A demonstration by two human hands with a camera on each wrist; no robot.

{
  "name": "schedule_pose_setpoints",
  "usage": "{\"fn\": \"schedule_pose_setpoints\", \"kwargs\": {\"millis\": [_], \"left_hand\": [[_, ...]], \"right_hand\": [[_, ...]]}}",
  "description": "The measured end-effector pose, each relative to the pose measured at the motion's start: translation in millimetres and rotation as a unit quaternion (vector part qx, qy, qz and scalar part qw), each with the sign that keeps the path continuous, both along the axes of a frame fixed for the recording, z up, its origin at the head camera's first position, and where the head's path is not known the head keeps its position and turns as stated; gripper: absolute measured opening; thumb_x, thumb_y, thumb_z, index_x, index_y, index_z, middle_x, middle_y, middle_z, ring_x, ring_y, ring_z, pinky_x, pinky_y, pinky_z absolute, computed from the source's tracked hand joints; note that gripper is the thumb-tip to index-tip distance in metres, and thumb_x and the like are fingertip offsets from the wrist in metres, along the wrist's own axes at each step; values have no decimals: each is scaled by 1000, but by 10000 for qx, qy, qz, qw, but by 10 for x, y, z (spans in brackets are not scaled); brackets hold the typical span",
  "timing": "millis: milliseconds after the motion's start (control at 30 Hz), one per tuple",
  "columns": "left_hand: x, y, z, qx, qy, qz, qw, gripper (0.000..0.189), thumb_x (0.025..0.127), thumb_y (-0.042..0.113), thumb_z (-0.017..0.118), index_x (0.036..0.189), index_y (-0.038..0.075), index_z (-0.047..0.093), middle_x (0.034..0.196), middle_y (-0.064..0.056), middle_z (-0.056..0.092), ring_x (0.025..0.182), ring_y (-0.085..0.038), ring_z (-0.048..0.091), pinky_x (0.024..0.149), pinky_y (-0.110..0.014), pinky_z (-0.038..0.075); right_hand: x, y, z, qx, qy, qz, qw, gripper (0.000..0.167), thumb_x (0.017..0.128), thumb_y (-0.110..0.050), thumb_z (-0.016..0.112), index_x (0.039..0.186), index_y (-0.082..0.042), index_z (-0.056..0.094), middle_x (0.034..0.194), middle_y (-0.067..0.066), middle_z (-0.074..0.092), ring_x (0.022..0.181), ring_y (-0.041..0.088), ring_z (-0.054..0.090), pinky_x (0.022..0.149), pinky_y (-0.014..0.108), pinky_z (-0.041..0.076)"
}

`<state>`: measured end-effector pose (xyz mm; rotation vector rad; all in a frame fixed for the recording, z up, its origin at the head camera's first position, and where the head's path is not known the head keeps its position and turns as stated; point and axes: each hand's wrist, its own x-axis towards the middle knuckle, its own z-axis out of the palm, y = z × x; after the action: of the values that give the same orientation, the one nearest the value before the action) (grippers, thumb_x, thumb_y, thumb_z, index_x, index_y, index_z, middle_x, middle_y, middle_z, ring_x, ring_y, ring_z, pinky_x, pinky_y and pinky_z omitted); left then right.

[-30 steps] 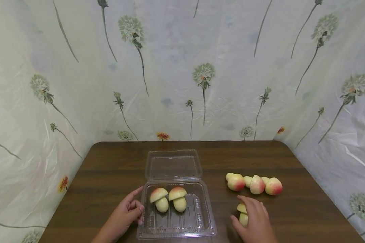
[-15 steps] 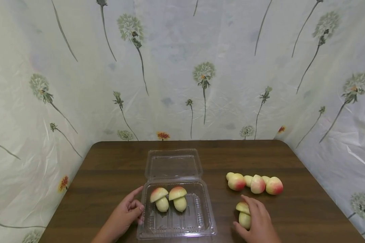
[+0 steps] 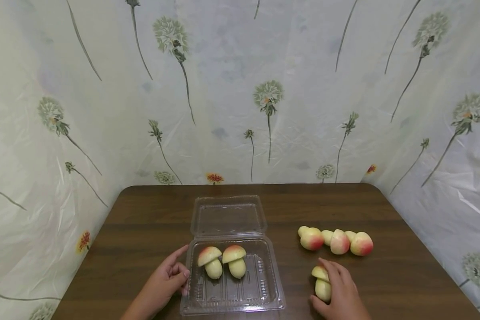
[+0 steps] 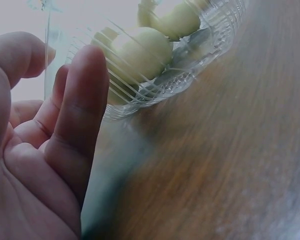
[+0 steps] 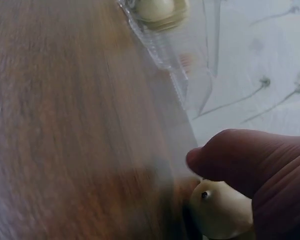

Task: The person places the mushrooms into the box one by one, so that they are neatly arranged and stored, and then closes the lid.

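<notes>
We've got one yellow mushroom between our right hand's thumb and curled fingers; can't tell how firmly. Three red-blushed mushrooms lie just beyond those fingertips. Our left hand pinches the plastic clamshell's rim; two upright-pointing mushrooms sit right of its fingers.

The right grip hides part of a mushroom (cap included)
</notes>
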<state>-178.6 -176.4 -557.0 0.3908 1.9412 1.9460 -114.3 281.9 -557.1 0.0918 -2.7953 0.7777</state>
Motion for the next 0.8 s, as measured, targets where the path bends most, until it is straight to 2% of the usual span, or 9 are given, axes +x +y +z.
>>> {"fn": "schedule_pose_setpoints", "kwargs": {"millis": [67, 167, 367, 600, 800], "left_hand": [[1, -2, 5, -18, 14, -13, 10000, 80, 106, 10, 60, 166, -3, 8, 92, -8, 62, 75, -12, 65, 68, -28, 63], [7, -3, 11, -47, 25, -51, 10000, 80, 107, 11, 60, 165, -4, 7, 92, -7, 62, 75, -12, 64, 69, -28, 63], [0, -6, 9, -39, 33, -70, 10000, 80, 107, 11, 59, 166, -3, 7, 92, -7, 62, 76, -12, 65, 69, -29, 63], [6, -1, 33, -26, 4, -78, 10000, 80, 107, 12, 60, 166, -2, 7, 93, -7, 62, 76, -12, 65, 69, -29, 63], [-3, 1, 9, -110, -42, -4, 9999, 79, 106, 11, 61, 166, -1, 10, 92, -5, 63, 77, -11, 65, 70, -28, 63]], "right_hand": [[-1, 17, 1, 21, -330, -3, 9995, 93, 69, -17, 96, 149, -8, 49, 139, 30, 49, 117, 50, 59, 88, 66, 55], [4, 36, -8, 46, -501, 36, 9987, 94, 69, -13, 94, 151, -8, 48, 140, 33, 46, 119, 53, 58, 88, 68, 55], [9, 37, -28, 10, -427, 72, 9991, 93, 67, -4, 87, 151, -10, 47, 140, 33, 43, 119, 52, 58, 86, 61, 58], [1, 43, -40, -32, -460, 115, 9989, 92, 68, -4, 86, 151, -8, 46, 139, 32, 44, 120, 49, 58, 84, 57, 59], [1, 37, -57, -26, -347, 77, 9994, 88, 68, -4, 86, 147, -7, 47, 136, 29, 46, 123, 46, 55, 86, 56, 59]]}}
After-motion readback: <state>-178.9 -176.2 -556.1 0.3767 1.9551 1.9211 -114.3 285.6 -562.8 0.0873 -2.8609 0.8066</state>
